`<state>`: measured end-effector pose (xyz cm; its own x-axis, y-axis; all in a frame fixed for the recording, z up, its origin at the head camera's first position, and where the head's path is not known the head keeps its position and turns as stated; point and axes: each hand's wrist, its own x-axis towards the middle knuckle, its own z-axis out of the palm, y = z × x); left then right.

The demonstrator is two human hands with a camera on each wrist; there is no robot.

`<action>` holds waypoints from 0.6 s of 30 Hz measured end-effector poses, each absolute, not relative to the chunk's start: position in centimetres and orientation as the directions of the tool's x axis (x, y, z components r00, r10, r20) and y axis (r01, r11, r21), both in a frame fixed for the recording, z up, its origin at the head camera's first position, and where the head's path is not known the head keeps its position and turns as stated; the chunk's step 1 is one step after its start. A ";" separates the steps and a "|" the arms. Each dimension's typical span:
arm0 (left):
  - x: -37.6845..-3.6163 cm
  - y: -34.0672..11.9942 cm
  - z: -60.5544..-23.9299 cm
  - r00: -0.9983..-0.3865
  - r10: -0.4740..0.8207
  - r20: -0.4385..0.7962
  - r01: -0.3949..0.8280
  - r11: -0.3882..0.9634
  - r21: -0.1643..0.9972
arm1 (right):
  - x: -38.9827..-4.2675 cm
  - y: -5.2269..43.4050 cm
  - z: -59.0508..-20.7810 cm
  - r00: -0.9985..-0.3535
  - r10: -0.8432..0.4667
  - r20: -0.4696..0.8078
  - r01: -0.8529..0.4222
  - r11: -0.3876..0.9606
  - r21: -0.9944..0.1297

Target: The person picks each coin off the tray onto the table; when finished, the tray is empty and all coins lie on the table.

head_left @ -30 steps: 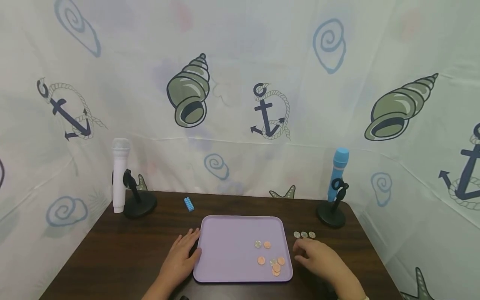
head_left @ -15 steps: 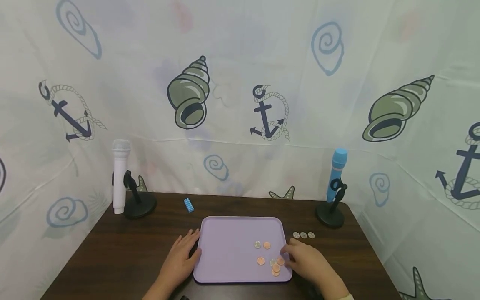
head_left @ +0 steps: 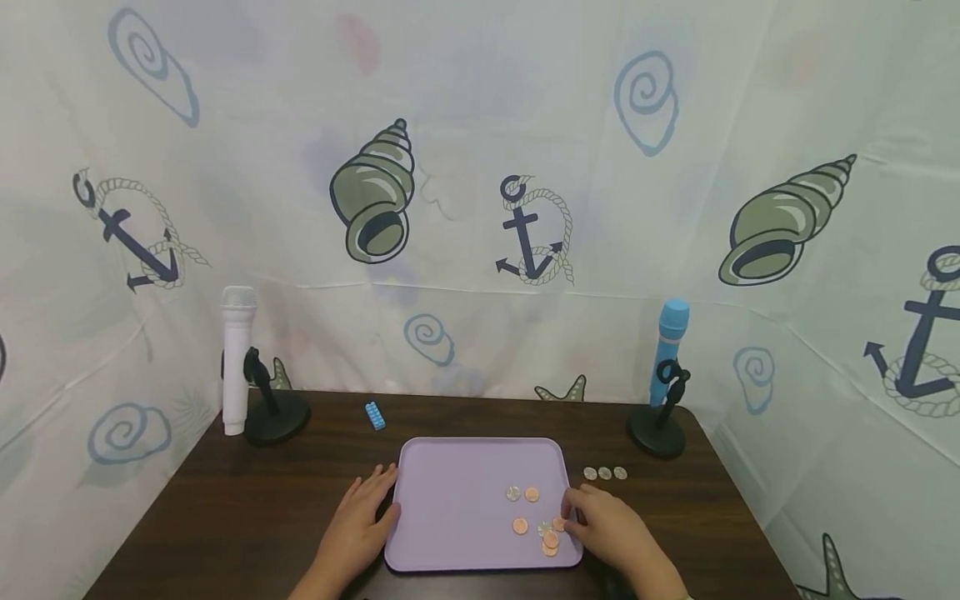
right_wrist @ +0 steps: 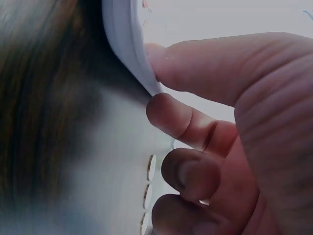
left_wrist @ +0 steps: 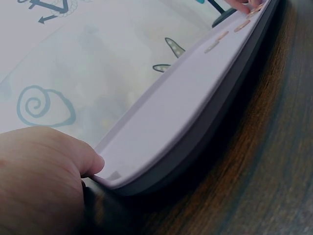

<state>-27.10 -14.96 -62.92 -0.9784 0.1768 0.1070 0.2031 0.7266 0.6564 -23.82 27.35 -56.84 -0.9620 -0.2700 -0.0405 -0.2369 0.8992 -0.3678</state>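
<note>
A lilac tray lies on the table, with copper coins and silver coins on its right half. My left hand rests at the tray's left edge with fingers extended; its thumb touches the rim in the left wrist view. Over the tray's right edge, my right hand pinches at a copper coin with thumb and index finger. The right wrist view shows the thumb by the rim and the other fingers curled, while the coin is hidden there. Two overlapping copper coins lie just left of it.
Three silver coins lie in a row right of the tray. A white microphone and a blue microphone stand in black stands at the back corners. A blue toy brick lies behind the tray. A patterned cloth hangs behind.
My right hand has moved left from beside the row of silver coins to the copper coin at the tray's right edge. My left hand has stayed at the tray's left edge.
</note>
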 end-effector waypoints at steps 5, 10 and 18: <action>-27.2 -15.0 -63.1 -0.977 0.178 0.113 0.208 0.724 0.657 | -23.5 27.2 -56.9 -0.965 -0.252 -0.069 -0.193 0.868 -0.458; -27.3 -15.0 -63.1 -0.975 0.179 0.128 0.219 0.721 0.657 | -23.4 27.1 -56.8 -0.964 -0.256 -0.069 -0.185 0.838 -0.513; -27.4 -15.0 -63.2 -0.975 0.182 0.131 0.223 0.729 0.647 | -23.4 26.6 -56.9 -0.968 -0.246 -0.055 -0.180 0.829 -0.529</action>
<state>-27.36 -14.96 -63.19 -0.9745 0.1822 0.1306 0.2230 0.7292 0.6469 -23.40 26.57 -56.85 -0.9678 -0.2456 -0.0552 -0.1802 0.8291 -0.5293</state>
